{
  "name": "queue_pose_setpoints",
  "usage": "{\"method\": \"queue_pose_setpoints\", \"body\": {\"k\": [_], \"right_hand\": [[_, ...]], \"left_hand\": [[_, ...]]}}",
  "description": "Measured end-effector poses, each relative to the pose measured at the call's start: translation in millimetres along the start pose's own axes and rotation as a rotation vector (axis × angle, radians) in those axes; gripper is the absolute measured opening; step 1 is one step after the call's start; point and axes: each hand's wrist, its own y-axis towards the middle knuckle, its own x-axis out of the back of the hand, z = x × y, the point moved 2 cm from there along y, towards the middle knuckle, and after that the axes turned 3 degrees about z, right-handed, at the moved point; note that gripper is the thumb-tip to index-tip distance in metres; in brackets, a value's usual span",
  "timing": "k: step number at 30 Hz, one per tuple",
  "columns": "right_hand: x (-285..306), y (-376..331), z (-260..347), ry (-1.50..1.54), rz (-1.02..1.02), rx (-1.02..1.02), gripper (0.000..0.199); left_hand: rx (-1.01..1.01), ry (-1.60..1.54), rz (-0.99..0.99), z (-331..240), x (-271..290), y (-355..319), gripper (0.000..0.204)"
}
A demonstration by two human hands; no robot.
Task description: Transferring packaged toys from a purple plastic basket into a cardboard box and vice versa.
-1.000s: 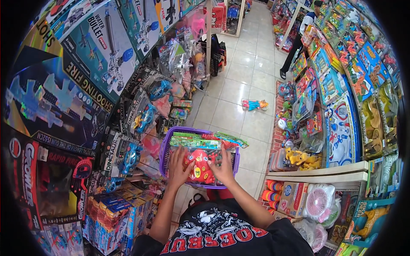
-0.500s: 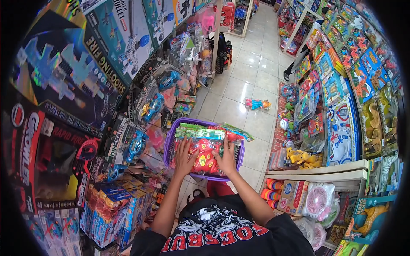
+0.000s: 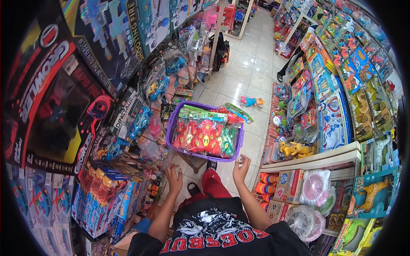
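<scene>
A purple plastic basket (image 3: 171, 131) stands in front of me, raised on what looks like a small stand (image 3: 191, 162). Clear-bagged red toys with yellow spots (image 3: 200, 137) fill it, with a green one (image 3: 228, 138) at the right. Another bagged toy with a green header card (image 3: 239, 112) sticks out over the far right rim. My left hand (image 3: 174, 178) hovers below the basket's near left corner, fingers apart and holding nothing. Off the near right corner, my right hand (image 3: 241, 170) is likewise open and touches nothing.
Boxed and bagged toys crowd the shelves to my left, including a large black-and-red box (image 3: 51, 102). Packaged toys line the right side above a white shelf edge (image 3: 311, 158). A small colourful toy (image 3: 252, 101) lies on the tiled aisle. Farther off, a person's leg (image 3: 285, 68) shows.
Both hands have come off the bagged toys in the basket and drawn back toward me, spreading to either side. The view has shifted slightly; the basket's contents now show uncovered.
</scene>
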Motion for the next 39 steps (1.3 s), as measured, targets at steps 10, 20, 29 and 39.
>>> {"method": "queue_pose_setpoints", "body": {"k": [10,20,29,39], "right_hand": [[32.2,-107.8,-177.6,-0.270,0.514,-0.256,0.018],[81.2,-123.1,-227.9,-0.596,1.374,-0.660,0.039],[49.9,-62.1,-215.1,0.061,0.714,-0.659,0.037],[-14.4,23.6,-32.5,0.423,0.440,-0.417,0.058]], "left_hand": [[0.425,-0.108,0.546,125.8,-51.2,-174.4,0.024],[1.061,-0.272,0.724,200.6,-75.9,-283.4,0.039],[0.730,-0.339,0.245,111.3,-32.1,-94.5,0.037],[0.576,-0.687,0.130,22.5,3.6,96.1,0.055]]}}
